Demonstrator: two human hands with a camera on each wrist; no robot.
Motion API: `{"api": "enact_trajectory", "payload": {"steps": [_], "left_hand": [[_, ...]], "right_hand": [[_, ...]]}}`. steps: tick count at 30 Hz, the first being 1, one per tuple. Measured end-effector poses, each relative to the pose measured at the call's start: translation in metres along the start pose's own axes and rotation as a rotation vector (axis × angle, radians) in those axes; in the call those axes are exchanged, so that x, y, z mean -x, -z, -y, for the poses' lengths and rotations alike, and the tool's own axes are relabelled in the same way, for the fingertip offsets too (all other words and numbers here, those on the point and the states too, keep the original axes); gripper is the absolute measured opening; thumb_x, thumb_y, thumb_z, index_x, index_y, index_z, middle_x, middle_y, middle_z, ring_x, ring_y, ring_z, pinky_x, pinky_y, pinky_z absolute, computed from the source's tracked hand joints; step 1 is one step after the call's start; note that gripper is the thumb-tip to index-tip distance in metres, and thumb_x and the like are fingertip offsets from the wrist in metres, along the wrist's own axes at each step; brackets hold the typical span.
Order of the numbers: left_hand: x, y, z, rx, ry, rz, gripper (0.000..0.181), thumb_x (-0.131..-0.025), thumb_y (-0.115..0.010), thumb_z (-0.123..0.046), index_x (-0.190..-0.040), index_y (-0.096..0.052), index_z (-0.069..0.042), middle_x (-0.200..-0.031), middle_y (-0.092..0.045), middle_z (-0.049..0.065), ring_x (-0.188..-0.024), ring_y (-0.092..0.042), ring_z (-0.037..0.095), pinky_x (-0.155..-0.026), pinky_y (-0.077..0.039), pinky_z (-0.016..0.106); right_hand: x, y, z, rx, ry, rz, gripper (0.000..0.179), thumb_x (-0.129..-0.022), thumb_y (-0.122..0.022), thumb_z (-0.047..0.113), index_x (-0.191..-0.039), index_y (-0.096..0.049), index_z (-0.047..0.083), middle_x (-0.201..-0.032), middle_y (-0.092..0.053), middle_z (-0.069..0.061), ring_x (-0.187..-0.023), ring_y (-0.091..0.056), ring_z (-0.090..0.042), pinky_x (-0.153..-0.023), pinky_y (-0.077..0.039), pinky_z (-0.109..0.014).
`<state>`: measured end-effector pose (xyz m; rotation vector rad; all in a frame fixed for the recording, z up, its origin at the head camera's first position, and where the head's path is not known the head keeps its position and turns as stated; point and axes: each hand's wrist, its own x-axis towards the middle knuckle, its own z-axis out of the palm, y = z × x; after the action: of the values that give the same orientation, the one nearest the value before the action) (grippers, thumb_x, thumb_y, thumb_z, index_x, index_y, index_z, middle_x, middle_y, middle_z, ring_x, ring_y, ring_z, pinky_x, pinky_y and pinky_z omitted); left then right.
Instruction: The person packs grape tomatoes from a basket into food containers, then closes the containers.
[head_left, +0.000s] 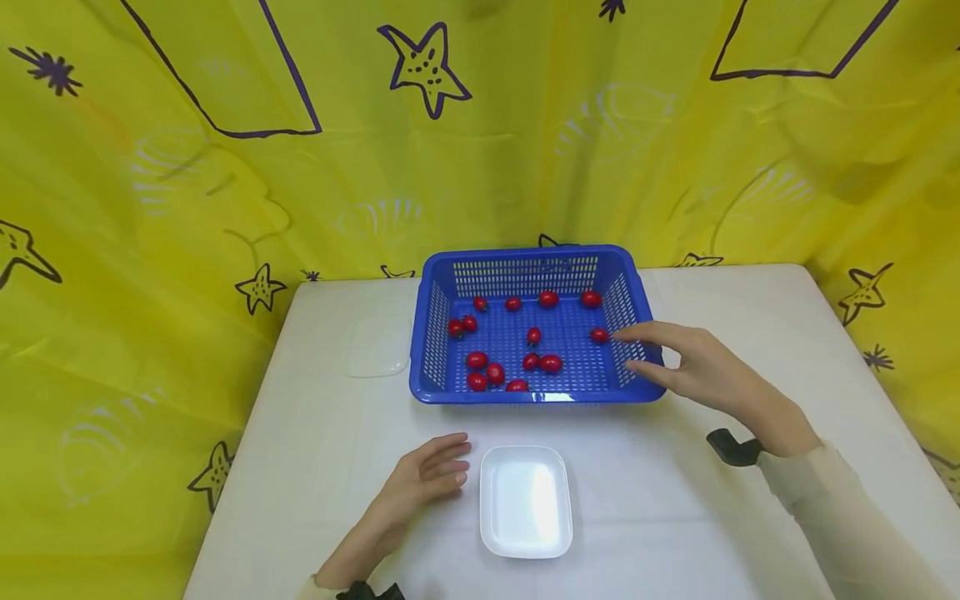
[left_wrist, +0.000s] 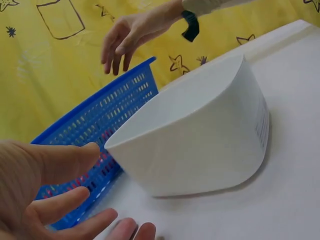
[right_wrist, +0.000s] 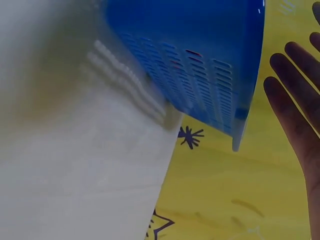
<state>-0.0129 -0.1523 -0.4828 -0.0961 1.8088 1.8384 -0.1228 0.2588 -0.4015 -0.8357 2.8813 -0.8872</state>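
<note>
Tomatoes (head_left: pixel 551 363), small, red and glossy, lie scattered in ones and loose clusters over the floor of a blue basket (head_left: pixel 536 398). From where I sit I read most of them as oval, some with a dark green tuft at one end. The basket is moulded plastic, rectangular with rounded corners; its walls are pierced by rows of narrow slots under a smooth, solid rim.

I see the right hand (head_left: pixel 701 367) over the basket's right-hand rim, thumb and forefinger well apart with nothing between them, the forefinger's tip near the rightmost tomato. Along its wrist run a dark strap (head_left: pixel 731 448) and a pale cloth sleeve (head_left: pixel 840 508).

I find the left hand (head_left: pixel 429 475) just beside a white dish (head_left: pixel 525 502), its fingers loosely bent, spread from the thumb and gripping nothing. The dish is smooth and deep, a rounded square with flaring walls and a thin lip, set in front of the basket. To the basket's left I make out a flat, translucent piece (head_left: pixel 378 346) with rounded corners on the matt white tabletop (head_left: pixel 675 542). Behind hangs a rippled yellow curtain (head_left: pixel 510 167) printed with dark starfish.
</note>
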Motion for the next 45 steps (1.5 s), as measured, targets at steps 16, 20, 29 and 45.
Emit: {"api": "enact_trajectory", "payload": {"steps": [16, 20, 29, 45], "left_hand": [[-0.001, -0.021, 0.001, -0.023, 0.022, -0.058, 0.066, -0.092, -0.078, -0.012, -0.152, -0.051, -0.007, -0.156, -0.054, 0.017, -0.138, -0.056, 0.035, -0.103, -0.058, 0.034], [-0.001, -0.025, 0.003, -0.036, 0.011, -0.047, 0.067, -0.091, -0.079, -0.012, -0.152, -0.052, -0.008, -0.155, -0.055, 0.015, -0.136, -0.057, 0.030, -0.103, -0.057, 0.032], [0.000, -0.031, 0.004, -0.027, -0.002, -0.058, 0.065, -0.090, -0.079, -0.009, -0.150, -0.055, -0.010, -0.152, -0.059, 0.014, -0.132, -0.058, 0.027, -0.100, -0.057, 0.029], [-0.001, -0.033, 0.002, -0.040, 0.009, -0.090, 0.055, -0.089, -0.079, -0.010, -0.142, -0.062, -0.009, -0.139, -0.067, 0.015, -0.126, -0.064, 0.025, -0.099, -0.059, 0.034]], "right_hand": [[-0.057, -0.005, 0.001, -0.044, 0.022, 0.244, 0.038, -0.093, -0.078, 0.018, -0.130, -0.071, 0.009, -0.127, -0.074, -0.013, -0.119, -0.070, -0.034, -0.102, -0.058, -0.054], [-0.070, -0.014, 0.000, -0.049, 0.028, 0.325, 0.038, -0.094, -0.077, 0.021, -0.130, -0.071, 0.009, -0.127, -0.074, -0.012, -0.118, -0.070, -0.033, -0.103, -0.058, -0.053], [-0.088, -0.031, 0.009, -0.030, 0.035, 0.469, 0.039, -0.095, -0.077, 0.021, -0.131, -0.070, 0.009, -0.124, -0.075, -0.008, -0.108, -0.072, -0.022, -0.098, -0.062, -0.045], [-0.103, -0.038, 0.006, 0.056, 0.021, 0.620, 0.048, -0.095, -0.076, 0.025, -0.138, -0.065, 0.007, -0.133, -0.071, -0.009, -0.113, -0.069, -0.024, -0.104, -0.059, -0.046]]}}
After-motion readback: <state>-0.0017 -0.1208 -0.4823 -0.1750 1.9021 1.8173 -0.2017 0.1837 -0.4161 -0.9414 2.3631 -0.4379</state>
